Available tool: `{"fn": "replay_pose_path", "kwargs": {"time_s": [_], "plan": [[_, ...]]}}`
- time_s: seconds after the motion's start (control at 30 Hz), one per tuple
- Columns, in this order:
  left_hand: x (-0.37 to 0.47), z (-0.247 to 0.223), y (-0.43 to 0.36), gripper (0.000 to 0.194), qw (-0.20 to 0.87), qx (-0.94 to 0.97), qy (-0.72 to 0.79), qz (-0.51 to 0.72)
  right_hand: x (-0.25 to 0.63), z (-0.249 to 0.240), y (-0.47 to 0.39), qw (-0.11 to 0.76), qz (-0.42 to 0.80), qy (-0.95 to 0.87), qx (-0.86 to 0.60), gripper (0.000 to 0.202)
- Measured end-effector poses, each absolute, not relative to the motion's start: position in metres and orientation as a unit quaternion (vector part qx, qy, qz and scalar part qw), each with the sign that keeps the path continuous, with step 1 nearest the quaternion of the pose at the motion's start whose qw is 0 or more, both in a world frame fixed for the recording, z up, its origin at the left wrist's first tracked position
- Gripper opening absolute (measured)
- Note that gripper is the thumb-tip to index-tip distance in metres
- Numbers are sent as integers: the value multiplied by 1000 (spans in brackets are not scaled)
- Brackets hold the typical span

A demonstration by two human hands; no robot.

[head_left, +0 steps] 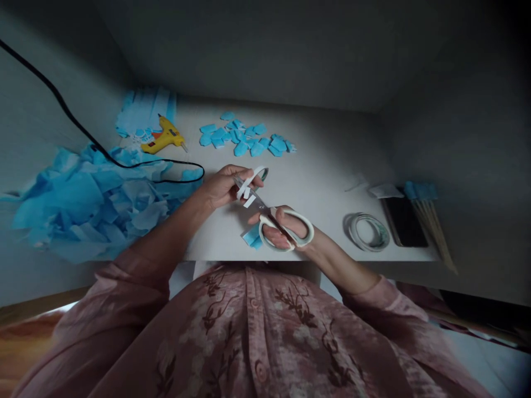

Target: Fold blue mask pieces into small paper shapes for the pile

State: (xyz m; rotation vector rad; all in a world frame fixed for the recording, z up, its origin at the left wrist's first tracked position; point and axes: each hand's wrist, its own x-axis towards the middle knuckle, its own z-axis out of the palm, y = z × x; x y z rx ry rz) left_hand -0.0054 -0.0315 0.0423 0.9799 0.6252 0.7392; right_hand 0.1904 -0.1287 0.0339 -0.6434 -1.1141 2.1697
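Note:
My left hand (226, 186) pinches a looped white strip (248, 184) near its fingertips. In my right hand (286, 225) are scissors (305, 239) with cream handles, their blades pointing up and left to the strip. Small white pieces (249, 200) show at the blades. A folded blue piece (252, 236) lies on the white table (219, 237) just left of the scissor handles. Beyond my hands, several small blue cut pieces (251, 138) are spread on the table.
A yellow glue gun (166, 135) lies by stacked blue sheets (151, 108). Its black cable (62, 99) crosses a heap of blue scraps (91, 193) at left. At right are tape rolls (369, 232), a dark phone (404, 221) and blue-tipped sticks (433, 221).

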Motion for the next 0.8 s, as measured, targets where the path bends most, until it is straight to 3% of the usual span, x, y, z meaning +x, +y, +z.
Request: {"fn": "replay_pose_path", "kwargs": {"time_s": [0.13,0.3,0.4,0.57,0.73,0.8], "plan": [[-2,44,-33,31,760,446,293,370,186,43,-135,336,776,-450,-288,61],[2,39,-29,31,748,427,290,418,164,56,-144,262,669,-636,-281,42],[3,39,-25,33,746,411,291,436,164,64,-140,307,622,-638,-334,47],[6,40,-20,39,719,387,321,480,192,63,-141,357,654,-583,-323,64],[7,36,-23,36,647,467,323,508,221,57,-175,474,634,-464,-398,43],[9,40,-27,36,602,534,332,492,238,62,-190,531,637,-377,-413,44]]}}
